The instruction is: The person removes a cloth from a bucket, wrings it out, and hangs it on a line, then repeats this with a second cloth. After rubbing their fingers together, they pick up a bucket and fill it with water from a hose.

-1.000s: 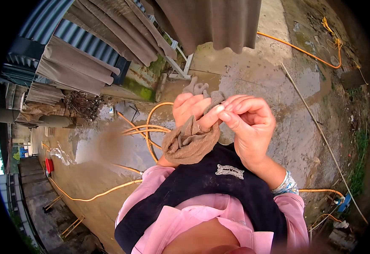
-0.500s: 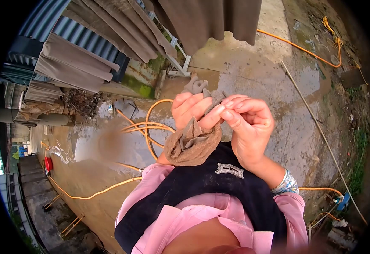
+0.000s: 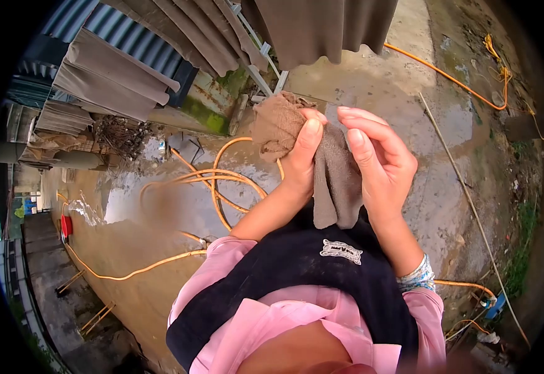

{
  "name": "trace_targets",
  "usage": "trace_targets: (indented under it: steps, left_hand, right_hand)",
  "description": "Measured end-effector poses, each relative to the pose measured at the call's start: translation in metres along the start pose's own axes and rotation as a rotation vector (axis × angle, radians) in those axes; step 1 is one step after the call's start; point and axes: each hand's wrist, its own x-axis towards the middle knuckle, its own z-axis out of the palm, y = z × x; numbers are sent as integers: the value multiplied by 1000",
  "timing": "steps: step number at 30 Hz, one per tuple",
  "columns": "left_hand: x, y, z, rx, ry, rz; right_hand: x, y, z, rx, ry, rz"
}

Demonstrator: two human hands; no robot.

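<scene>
A soft brown cloth (image 3: 337,187) is bunched up in front of my chest, gripped by my left hand (image 3: 301,159). My left thumb presses on top of it, and the other fingers are mostly hidden behind the fabric. One crumpled part bulges out on the left of the thumb, while a folded flap hangs down between my two hands. Just to the right of that flap, my right hand (image 3: 389,171) is raised with its fingers curved and thumb apart, nothing between them.
Grey-brown cloths (image 3: 321,28) hang on a metal frame (image 3: 256,68) ahead. An orange hose (image 3: 216,177) lies coiled on wet concrete at the left, and another hose (image 3: 440,71) runs along the upper right. A long thin pole (image 3: 465,187) lies on the right, and a red basin (image 3: 66,225) stands far left.
The cloth has been turned over and raised by my left hand, and a flap now hangs down. My right fingers have come off the cloth and spread apart.
</scene>
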Motion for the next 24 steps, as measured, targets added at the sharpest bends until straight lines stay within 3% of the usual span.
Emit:
trace_targets:
  steps: [2, 7, 16, 24]
  left_hand:
    - [3, -2, 7, -172, -69, -79]
    - [-1, 0, 28, -179, 31, -111]
    - [-1, 4, 41, -38, -48, -93]
    - [-1, -12, 26, -297, -51, -188]
  right_hand:
    - [2, 2, 6, -42, -34, 30]
    - [3, -2, 10, 21, 26, 140]
    - [4, -5, 10, 39, 33, 148]
    - [7, -7, 11, 151, 42, 255]
